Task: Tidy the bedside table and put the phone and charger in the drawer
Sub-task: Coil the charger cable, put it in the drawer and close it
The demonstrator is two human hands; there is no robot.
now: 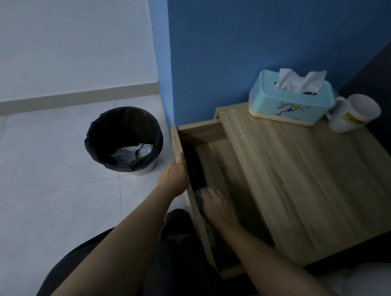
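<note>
While the right hand (pixel 217 207) sits low in the open drawer (pixel 215 151), centre-bottom of frame, its fingers curl down onto a dark, blurred bundle at the drawer's near end, probably the charger (pixel 199 199). Cannot tell if it's gripping or just pressing it flat. The left hand (pixel 174 174), just left of that, grasps the drawer's front panel, thumb on the top edge, fingers hidden behind the wood. Beyond the right fingertips a dark flat slab lies along the inside of the front panel, looks like the phone (pixel 194 168); it's already inside the drawer.

Judged step: settling the charger in, then shutting the drawer. To do it well: tuck the cord fully below the rim so nothing hangs over the edge or catches on closing; keep it beside the phone, not piled on it. Pull the right hand clear before the left pushes. Push square on the panel so the drawer runs straight, and mind the thumb on the top edge as it meets the counter (pixel 308 186).

Counter top, right half of frame, carries only a blue tissue box (pixel 290 99) and a white mug (pixel 354 113) at the upper right against the blue wall; looks tidy already. A bin (pixel 123 139) with a black liner stands on the floor, mid-left, some scraps inside.
</note>
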